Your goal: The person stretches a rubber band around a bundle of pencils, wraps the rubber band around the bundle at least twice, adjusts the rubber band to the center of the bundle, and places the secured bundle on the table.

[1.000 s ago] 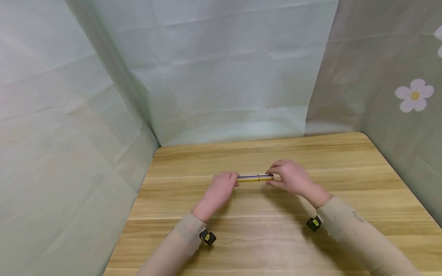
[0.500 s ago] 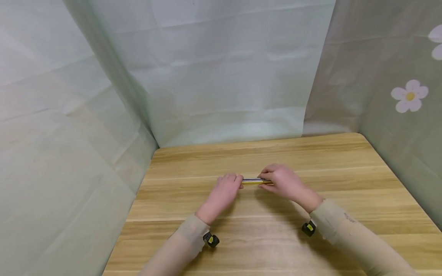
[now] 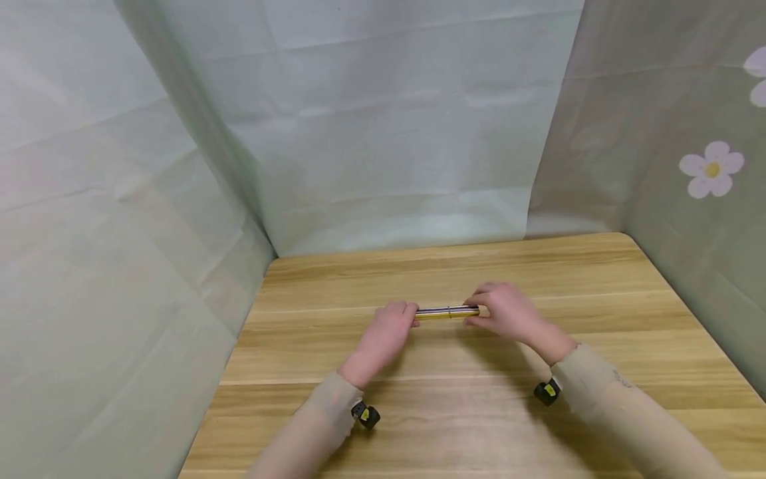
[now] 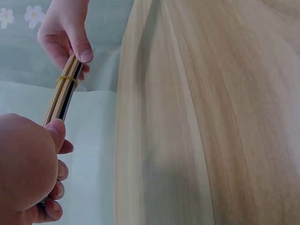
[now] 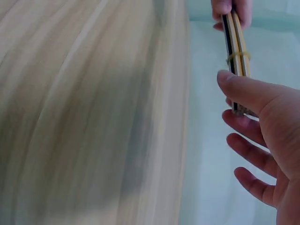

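A bundle of yellow-and-black striped pencils (image 3: 432, 313) is held level above the table, lying crosswise between both hands. Around it runs a thin yellowish rubber band (image 4: 67, 79), nearer the right end. My left hand (image 3: 383, 338) grips the left end with curled fingers, hiding that end. At the other end, my right hand (image 3: 510, 314) pinches the bundle between thumb and forefinger; in the right wrist view its remaining fingers (image 5: 251, 152) are spread apart below. The pencil ends (image 5: 240, 111) peek out beside the right thumb.
The wood-grain table (image 3: 455, 412) spreads beneath both hands. Pale green cloth walls (image 3: 383, 146) enclose its back and sides, with a white flower print (image 3: 712, 169) on the right. Each wrist carries a small black camera (image 3: 546, 392).
My right hand slid left along the pencils over the rubber band, then back right to the end, so the band shows again. The left hand shifted slightly right, keeping its grip.
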Motion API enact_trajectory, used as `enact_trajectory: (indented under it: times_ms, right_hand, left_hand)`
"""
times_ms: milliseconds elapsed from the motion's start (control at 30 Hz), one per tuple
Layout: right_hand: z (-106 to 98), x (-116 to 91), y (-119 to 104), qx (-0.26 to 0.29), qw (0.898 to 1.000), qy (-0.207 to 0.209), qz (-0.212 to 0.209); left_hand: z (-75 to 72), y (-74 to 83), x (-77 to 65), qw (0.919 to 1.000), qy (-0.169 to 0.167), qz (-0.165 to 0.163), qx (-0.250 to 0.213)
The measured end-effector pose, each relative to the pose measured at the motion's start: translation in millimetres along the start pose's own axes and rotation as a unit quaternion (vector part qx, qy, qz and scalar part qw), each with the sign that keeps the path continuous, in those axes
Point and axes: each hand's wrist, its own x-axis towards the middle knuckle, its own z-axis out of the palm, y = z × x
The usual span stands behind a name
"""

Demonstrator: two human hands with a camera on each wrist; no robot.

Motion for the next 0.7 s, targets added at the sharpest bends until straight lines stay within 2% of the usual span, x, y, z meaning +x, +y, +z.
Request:
enact_trajectory:
  times_ms: [67, 167, 267, 400, 500, 567, 633, 700]
  right_hand:
    - [1, 0, -1, -0.013, 1.000, 0.006, -0.013]
    - [6, 5, -8, -0.020, 0.999, 0.011, -0.049]
    - [11, 9, -15, -0.007, 0.998, 0.007, -0.064]
    - [6, 8, -13, 0.005, 1.000, -0.003, -0.023]
    - [-2, 3, -7, -0.010, 1.000, -0.012, 0.013]
    - [-4, 2, -4, -0.029, 0.999, -0.012, 0.022]
    - [-4, 3, -5, -0.037, 0.999, -0.009, 0.011]
    - [1, 6, -9, -0.035, 0.999, -0.007, -0.018]
  left_hand:
    - [-0.1, 0.7, -0.2, 0.9999, 0.004, 0.010, 0.005]
    - [-0.2, 6.3, 1.5, 0.9988, 0.014, 0.044, 0.014]
    - [1.4, 10.8, 3.3, 0.9977, 0.019, 0.064, 0.013]
    - [2.6, 7.9, 1.3, 0.9993, 0.005, 0.037, -0.007]
    - [0.7, 1.9, -2.3, 0.9998, -0.008, 0.008, -0.016]
    - [-0.2, -1.1, -4.3, 0.9999, -0.009, -0.002, -0.012]
    - [0.3, -1.5, -3.9, 1.0000, 0.001, 0.006, -0.004]
    - [1.6, 1.4, -1.7, 0.9993, 0.016, 0.032, 0.001]
